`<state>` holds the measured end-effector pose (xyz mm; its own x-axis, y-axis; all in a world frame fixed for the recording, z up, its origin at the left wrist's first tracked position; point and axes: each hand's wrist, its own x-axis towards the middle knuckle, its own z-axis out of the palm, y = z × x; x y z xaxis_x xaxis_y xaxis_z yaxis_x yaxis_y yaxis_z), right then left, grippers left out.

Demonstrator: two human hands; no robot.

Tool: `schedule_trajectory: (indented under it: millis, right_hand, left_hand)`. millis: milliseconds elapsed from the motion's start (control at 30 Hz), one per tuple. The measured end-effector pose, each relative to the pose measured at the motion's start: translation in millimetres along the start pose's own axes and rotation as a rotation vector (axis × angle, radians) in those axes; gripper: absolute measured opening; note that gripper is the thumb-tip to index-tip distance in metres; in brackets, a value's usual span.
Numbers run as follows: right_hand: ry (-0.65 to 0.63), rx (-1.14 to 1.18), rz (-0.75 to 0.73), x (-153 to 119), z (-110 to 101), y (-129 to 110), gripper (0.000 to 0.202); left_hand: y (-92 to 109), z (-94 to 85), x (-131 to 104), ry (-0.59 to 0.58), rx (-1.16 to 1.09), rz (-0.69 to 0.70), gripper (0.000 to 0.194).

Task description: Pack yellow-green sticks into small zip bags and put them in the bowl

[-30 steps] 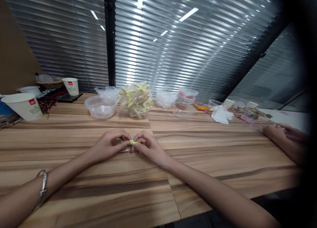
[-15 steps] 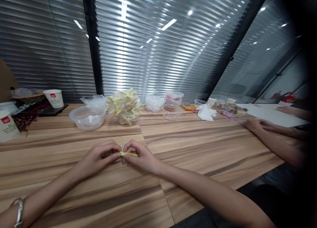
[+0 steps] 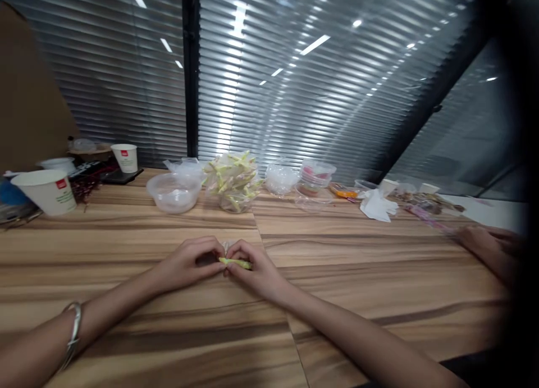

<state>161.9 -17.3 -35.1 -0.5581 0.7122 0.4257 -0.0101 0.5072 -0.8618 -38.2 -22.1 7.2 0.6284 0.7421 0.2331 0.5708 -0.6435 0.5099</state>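
Observation:
My left hand (image 3: 191, 263) and my right hand (image 3: 261, 274) meet low over the wooden table, thumbs and fingers pinched together. Between them is a small yellow-green strip (image 3: 241, 263). The left fingertips grip its left end; the rest lies along the right thumb and fingers. Some clear film (image 3: 227, 245) shows behind the fingertips, partly hidden. What exactly the strip is made of cannot be made out. Beyond the hands, a heap of similar yellow-green pieces with clear film (image 3: 233, 174) rises from a clear tub (image 3: 237, 204).
Left of the heap stands a clear plastic bowl (image 3: 174, 194). Paper cups (image 3: 46, 191) are at the left. A bag of clear material (image 3: 281, 179), stacked tubs (image 3: 316, 173) and white tissue (image 3: 379, 205) line the back. At the right edge is another person's hand (image 3: 484, 242).
The view has swung left, so everything appears shifted to the right. Both hands keep their pinch on the strip, with barely any change in the fingers.

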Motion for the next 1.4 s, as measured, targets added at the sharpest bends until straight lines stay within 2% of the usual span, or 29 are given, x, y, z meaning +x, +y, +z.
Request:
schedule_trajectory:
  millis: [300,500,667,967,1133,1233,1333,1400]
  right_hand:
    - [-0.022,-0.005,0.068,-2,0,-4,0.020]
    - [-0.060,-0.096,0.085,-5,-2,1,0.019]
    - [-0.035,-0.149,0.110,-5,0,5,0.018]
    - [0.011,-0.197,0.070,-1,3,-2,0.023]
    - [0.020,-0.230,0.039,1,-3,2,0.023]
    - [0.068,-0.206,0.056,5,-10,3,0.025]
    - [0.163,-0.125,0.060,12,-20,9,0.025]
    - [0.206,-0.015,0.102,16,-28,17,0.026]
  left_hand:
    - [12,-0.1,-1,0.071,0.003,0.036,0.026]
    - [7,3.6,-1,0.124,-0.007,0.107,0.019]
    - [5,5.9,-3,0.141,0.048,0.118,0.013]
    - [4,8.0,-4,0.142,0.145,0.019,0.021]
    - [2,6.8,-4,0.145,0.194,0.008,0.026]
    - [-1,6.4,-3,0.147,0.231,-0.016,0.026]
    - [-10,7.5,0,0.159,0.305,-0.069,0.052]
    - [-18,8.6,3,0.125,0.323,-0.119,0.063]
